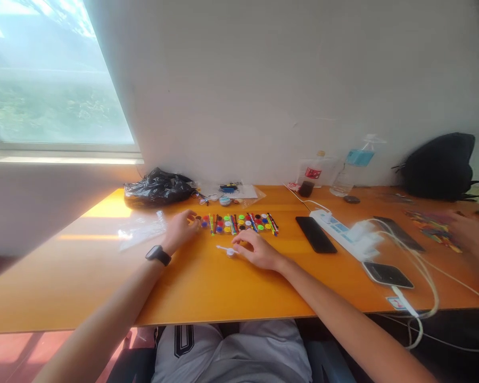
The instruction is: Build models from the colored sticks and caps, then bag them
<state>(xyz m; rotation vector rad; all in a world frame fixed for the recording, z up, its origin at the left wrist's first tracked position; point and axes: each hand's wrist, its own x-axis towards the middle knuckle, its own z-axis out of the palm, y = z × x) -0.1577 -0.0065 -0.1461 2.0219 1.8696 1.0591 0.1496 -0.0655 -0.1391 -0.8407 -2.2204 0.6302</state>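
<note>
A row of small coloured round pieces [226,223], split by bundles of thin coloured sticks [234,224], lies on the wooden table in front of me. My left hand [181,230], with a dark watch on its wrist, is at the left end of this row, its fingers bent and apart by the nearest discs. Just below the row, a small white piece with a thin arm [230,252] lies on the tabletop. My right hand [259,250] rests beside it, thumb and forefinger curved with a gap between them. Whether the thumb touches the white piece is unclear.
Clear plastic bags [143,230] and a black plastic bag [159,186] are at left. On the right are a black phone [316,234], a power strip [339,231] with cables, and another phone [388,274]. Another person's blurred hand [473,239] is over coloured pieces [435,229].
</note>
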